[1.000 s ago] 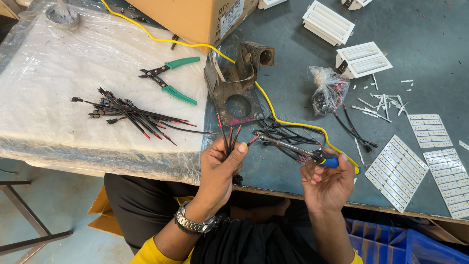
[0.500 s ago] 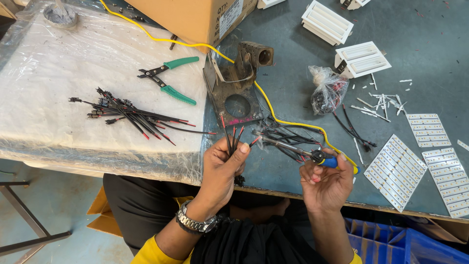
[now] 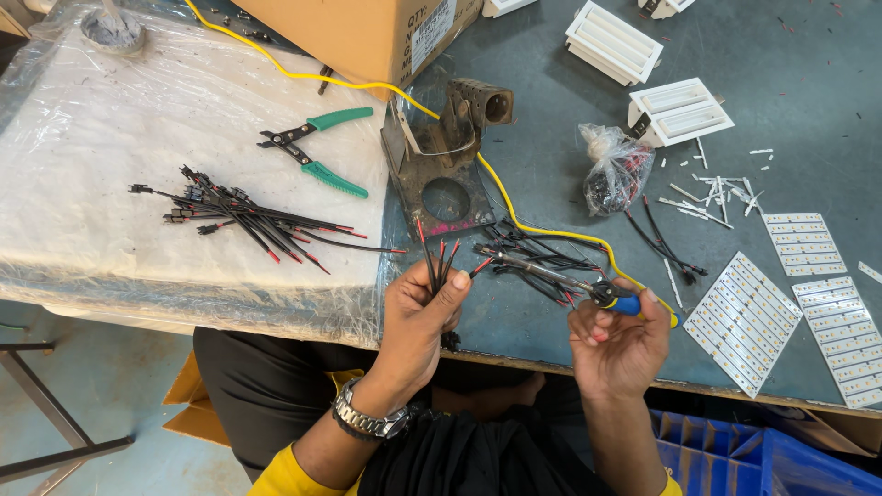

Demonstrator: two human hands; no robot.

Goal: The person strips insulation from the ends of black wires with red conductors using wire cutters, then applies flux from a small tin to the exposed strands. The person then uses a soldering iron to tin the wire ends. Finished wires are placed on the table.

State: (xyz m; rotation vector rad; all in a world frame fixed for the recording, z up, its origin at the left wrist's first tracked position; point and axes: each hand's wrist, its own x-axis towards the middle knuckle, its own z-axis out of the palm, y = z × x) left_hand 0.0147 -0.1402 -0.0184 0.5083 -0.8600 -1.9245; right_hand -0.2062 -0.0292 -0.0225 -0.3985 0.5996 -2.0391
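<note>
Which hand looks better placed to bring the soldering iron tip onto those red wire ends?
Probably the right hand: it grips the soldering iron, whose tip points at the red-tipped wires bunched upright in the left hand.

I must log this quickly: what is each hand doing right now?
Left hand: closed around a small bundle of black and red wires.
Right hand: closed on the blue-handled soldering iron.
</note>
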